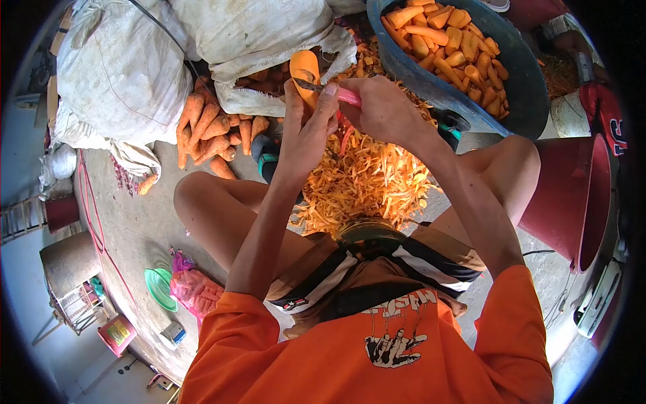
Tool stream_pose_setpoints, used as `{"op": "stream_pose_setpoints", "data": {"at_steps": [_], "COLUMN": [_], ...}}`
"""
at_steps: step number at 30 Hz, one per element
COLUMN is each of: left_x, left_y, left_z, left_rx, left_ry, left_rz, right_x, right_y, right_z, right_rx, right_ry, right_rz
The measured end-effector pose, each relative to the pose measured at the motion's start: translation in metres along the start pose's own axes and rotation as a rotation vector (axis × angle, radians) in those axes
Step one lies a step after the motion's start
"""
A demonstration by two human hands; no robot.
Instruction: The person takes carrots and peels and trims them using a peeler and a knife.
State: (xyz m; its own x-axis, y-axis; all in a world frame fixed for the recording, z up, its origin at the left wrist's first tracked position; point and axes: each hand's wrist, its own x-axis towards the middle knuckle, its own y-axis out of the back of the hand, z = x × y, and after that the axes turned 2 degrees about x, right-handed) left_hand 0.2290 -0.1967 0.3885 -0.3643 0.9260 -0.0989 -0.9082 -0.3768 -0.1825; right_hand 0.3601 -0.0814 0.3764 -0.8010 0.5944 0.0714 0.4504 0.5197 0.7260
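- Orange shirt [377, 343] nearest; person sits low, knees apart, striped shorts [404, 262].
- Heap of orange peelings [370, 175] on the floor [158, 202], between the legs, running up toward the blue tub's near wall.
- Left hand [308, 131]: fingers closed round lower part of a carrot [305, 67], its orange upper end sticking up past the fingers, held above the heap's far edge.
- Right hand [385, 111]: fist wrapped round a pink-handled tool [348, 96]; dark blade lies across the carrot, beside left thumb. Knife or peeler, can't tell.
- Both hands near each other, over the peelings.
- Maroon bin [555, 202] beside the right knee, mouth turned to the side.
- Pink bag [196, 291] and green round item [160, 289] on the floor, left of the shirt, just beside each other.
- Rough brownish-orange carrots [205, 128] piled on the floor beyond the left knee, up against the sacks' near edges.
- Blue tub [528, 101] beyond the right hand; smooth bright carrots [457, 50] inside, toward its far-left rim.
- White sack [121, 74] far left, torn sack [259, 34] next to it.
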Motion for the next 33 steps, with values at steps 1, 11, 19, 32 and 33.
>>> {"op": "stream_pose_setpoints", "data": {"at_steps": [1, 11, 19, 32, 33], "left_x": [0.0, 0.001, 0.004, 0.01, 0.012], "left_y": [0.0, -0.003, -0.008, 0.007, 0.01], "left_z": [0.0, -0.012, -0.027, -0.023, -0.02], "left_rx": [0.022, 0.056, 0.191, 0.331, 0.329], "left_ry": [0.007, -0.012, -0.193, -0.127, -0.129], "left_rz": [0.02, 0.113, 0.234, 0.041, 0.038], "right_x": [0.001, 0.003, 0.002, 0.004, 0.005], "right_y": [0.0, -0.006, -0.004, -0.015, -0.012], "right_z": [0.001, 0.005, 0.0, 0.025, 0.023], "right_rx": [0.001, -0.046, -0.016, 0.083, 0.072], "right_ry": [-0.001, 0.011, -0.001, 0.027, 0.04], "right_rz": [0.001, 0.031, 0.037, -0.01, -0.014]}}
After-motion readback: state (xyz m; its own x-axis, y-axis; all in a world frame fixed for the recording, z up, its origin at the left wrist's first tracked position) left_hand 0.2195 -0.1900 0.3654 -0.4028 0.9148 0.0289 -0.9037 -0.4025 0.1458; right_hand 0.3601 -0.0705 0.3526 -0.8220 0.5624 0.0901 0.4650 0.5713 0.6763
